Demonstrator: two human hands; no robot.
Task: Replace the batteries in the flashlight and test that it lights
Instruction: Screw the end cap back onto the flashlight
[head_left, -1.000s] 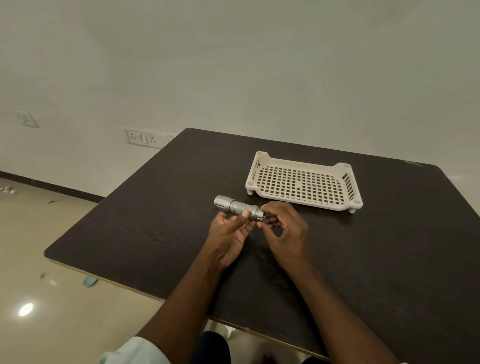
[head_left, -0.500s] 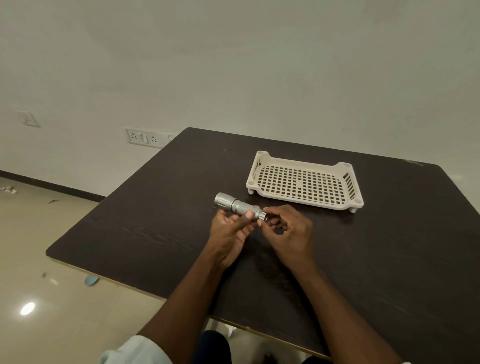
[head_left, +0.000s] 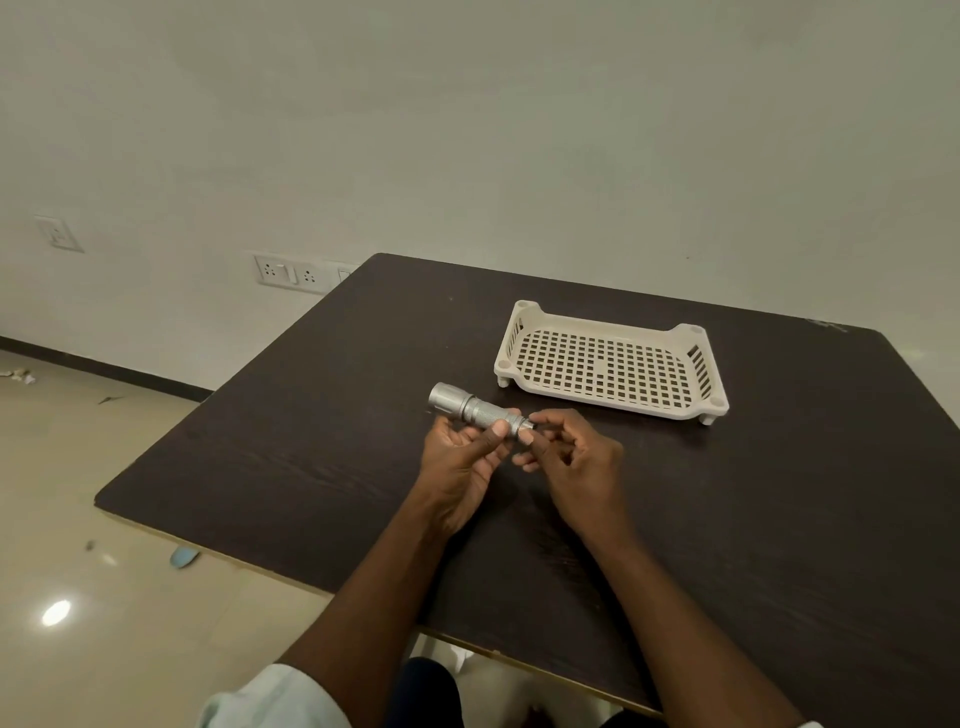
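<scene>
A silver metal flashlight (head_left: 470, 407) is held level above the dark table, its wide lens end pointing left and away. My left hand (head_left: 460, 460) grips its knurled body from below, thumb on top. My right hand (head_left: 574, 460) pinches the tail end of the flashlight between thumb and forefinger, the other fingers curled. No batteries are visible.
A cream perforated plastic tray (head_left: 613, 366) stands on short feet on the dark wooden table (head_left: 311, 441), just beyond the hands, with nothing in it. The table's left edge drops to a tiled floor. Wall sockets (head_left: 288, 273) sit on the wall behind.
My right hand has drawn back slightly to the right, from covering the tail end to pinching its tip. The flashlight and left hand have barely moved.
</scene>
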